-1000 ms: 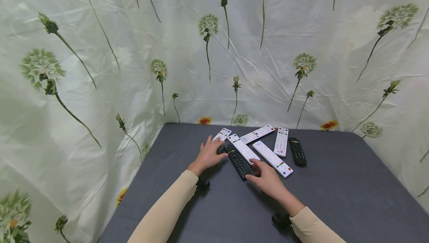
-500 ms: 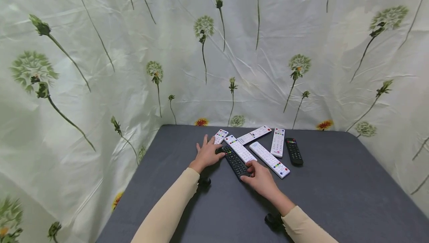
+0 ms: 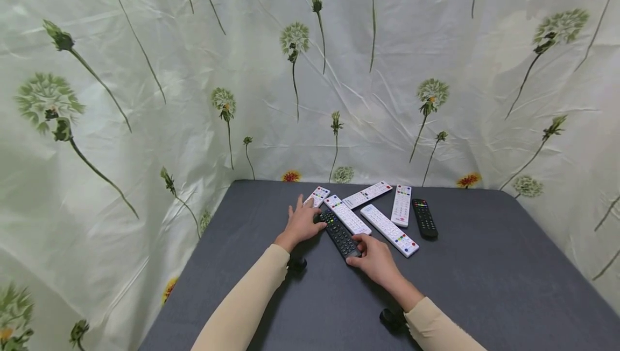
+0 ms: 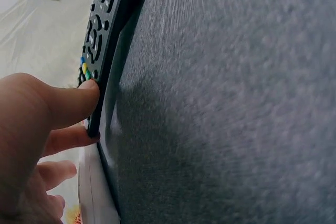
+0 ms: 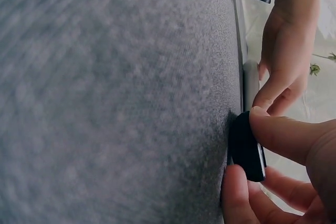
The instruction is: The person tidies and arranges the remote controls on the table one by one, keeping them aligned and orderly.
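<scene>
A long black remote control (image 3: 341,236) lies slanted at the front left of a loose group of remotes. At its far end my left hand (image 3: 301,224) pinches it, thumb on the coloured-button part and index finger at the tip; the other fingers are spread in the left wrist view. My right hand (image 3: 379,260) grips the near end between thumb and fingers, as the black end (image 5: 245,145) in the right wrist view shows. A white remote (image 3: 347,215) lies right alongside the black one. Beyond my left fingers is another white remote (image 3: 318,195), partly covered.
Farther right lie a slanted white remote (image 3: 389,230), a white one at the back (image 3: 368,195), an upright-pointing white one (image 3: 401,205) and a smaller black remote (image 3: 424,219). The grey table (image 3: 484,275) meets a flower-printed curtain (image 3: 271,71) behind.
My right hand has come in from just beside the black remote's near end and now grips it. My left fingers have settled at the far end. The head view has shifted slightly.
</scene>
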Tool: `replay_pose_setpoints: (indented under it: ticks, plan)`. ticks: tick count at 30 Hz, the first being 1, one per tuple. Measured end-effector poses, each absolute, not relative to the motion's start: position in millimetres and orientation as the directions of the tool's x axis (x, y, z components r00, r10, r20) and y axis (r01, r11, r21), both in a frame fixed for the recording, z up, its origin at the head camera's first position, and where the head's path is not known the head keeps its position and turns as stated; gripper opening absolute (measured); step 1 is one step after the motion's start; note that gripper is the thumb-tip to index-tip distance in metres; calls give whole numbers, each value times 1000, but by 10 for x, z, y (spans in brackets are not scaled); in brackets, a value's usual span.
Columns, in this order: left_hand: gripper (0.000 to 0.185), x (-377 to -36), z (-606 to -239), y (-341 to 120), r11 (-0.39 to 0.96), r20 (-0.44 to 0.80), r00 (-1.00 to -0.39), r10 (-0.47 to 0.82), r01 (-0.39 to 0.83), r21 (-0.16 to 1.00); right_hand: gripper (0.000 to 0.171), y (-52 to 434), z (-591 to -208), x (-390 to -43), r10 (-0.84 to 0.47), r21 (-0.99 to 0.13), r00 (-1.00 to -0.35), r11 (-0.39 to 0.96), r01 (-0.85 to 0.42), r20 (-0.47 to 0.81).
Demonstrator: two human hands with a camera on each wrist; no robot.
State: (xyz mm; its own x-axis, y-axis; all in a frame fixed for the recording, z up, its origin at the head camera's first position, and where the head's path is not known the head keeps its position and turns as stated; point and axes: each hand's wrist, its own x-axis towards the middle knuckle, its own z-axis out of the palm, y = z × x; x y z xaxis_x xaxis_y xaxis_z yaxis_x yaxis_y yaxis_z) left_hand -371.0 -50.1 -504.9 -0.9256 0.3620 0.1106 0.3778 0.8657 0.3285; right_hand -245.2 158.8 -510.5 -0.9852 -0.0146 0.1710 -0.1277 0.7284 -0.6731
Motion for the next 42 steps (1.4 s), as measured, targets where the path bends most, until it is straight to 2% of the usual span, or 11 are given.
replay_pose_setpoints:
  ticks: [7,18,27,32,37,42]
  plan:
    - [44,-3673,-5030,-488,839,145,-924,353,381,388,52,1592,-5072,-2423,26,-718,-986,689,-102,165]
    - [49,-3579,-4912,-509,779,203,-908,365,418,468,44,1621,-5042,-2404,69,-785,-996,619,1,53]
    - [50,-3452,-4781,-628,696,270,-904,332,428,577,45,1576,-4931,-2336,32,-850,-996,524,-56,86]
    - [49,-3406,-4756,-747,614,275,-916,294,401,680,47,1517,-4870,-2322,-16,-913,-999,406,-50,48]
    - [37,-3362,-4750,-861,515,262,-934,244,354,781,51,1446,-4839,-2300,-73,-944,-997,328,-32,8]
    - [29,-3308,-4716,-957,219,154,-974,168,189,957,52,1352,-4824,-2279,-124,-952,-992,304,-33,-5]
